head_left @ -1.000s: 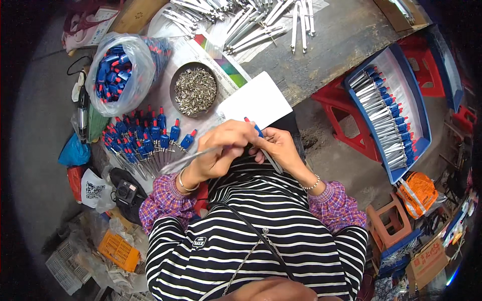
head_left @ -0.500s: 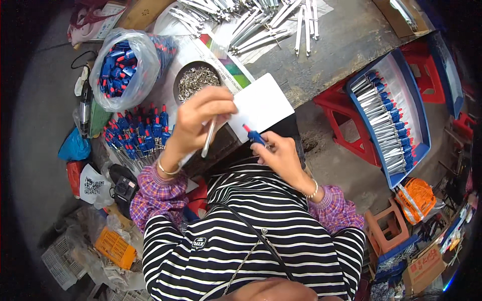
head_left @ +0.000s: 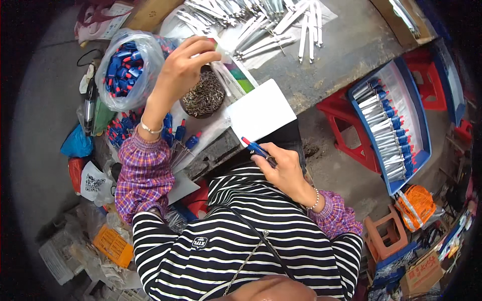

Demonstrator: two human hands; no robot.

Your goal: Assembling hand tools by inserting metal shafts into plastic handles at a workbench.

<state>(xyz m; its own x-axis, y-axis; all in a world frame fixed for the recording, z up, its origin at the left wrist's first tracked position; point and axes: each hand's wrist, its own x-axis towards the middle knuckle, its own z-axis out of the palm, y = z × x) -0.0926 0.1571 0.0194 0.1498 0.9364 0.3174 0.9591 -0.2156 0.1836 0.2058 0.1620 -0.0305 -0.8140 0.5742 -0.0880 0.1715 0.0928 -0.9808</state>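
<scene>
My right hand (head_left: 285, 165) is closed on a blue plastic piece with a red tip (head_left: 257, 149), with thumb and fingers round its lower end. It is held just off the near corner of a white pad (head_left: 263, 111). My left hand (head_left: 183, 70) is over the far left side of a round bowl of small metal pins (head_left: 203, 95), fingers bent and close together, thumb hidden. Beside the bowl, below those fingertips, a thin pale rod (head_left: 222, 83) shows; I cannot tell whether the hand grips it.
A clear bag of blue and red pieces (head_left: 123, 70) stands left, with blue-headed metal rods (head_left: 123, 128) below it. Silver rods (head_left: 261, 37) lie at the far side of the table (head_left: 346, 45). A blue tray (head_left: 424, 135) of blue-headed rods rests by red stools (head_left: 354, 145) on the right.
My left hand has moved away from my body and to the left, up past the bowl; the metal rod it held low is no longer seen there. The right hand stays nearly still with the blue piece.
</scene>
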